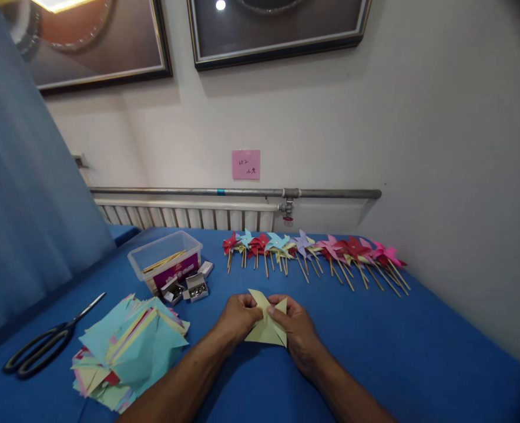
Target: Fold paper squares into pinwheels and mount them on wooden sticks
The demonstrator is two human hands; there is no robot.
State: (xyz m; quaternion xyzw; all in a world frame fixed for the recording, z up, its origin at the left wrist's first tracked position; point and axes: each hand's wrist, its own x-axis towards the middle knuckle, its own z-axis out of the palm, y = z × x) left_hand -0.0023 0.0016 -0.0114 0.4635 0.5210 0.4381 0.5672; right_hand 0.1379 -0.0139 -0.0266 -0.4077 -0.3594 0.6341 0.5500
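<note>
A pale yellow paper pinwheel (266,332), partly folded, is held just above the blue table between my two hands. My left hand (237,320) pinches its left side, with thumb and fingers closed near the middle. On the other side, my right hand (297,329) grips the paper, its thumb pressed close to the centre. One pointed flap stands up between the hands, and the lower edge spreads flat. Whether a pin sits under the fingers is hidden.
Left of my arms lies a pile of coloured paper (140,346), with black-handled scissors (52,341) beside it. Behind stand a clear plastic box (167,258) of wooden sticks and small open boxes of metal pins (195,288). Finished pinwheels (304,244) line the table's back edge.
</note>
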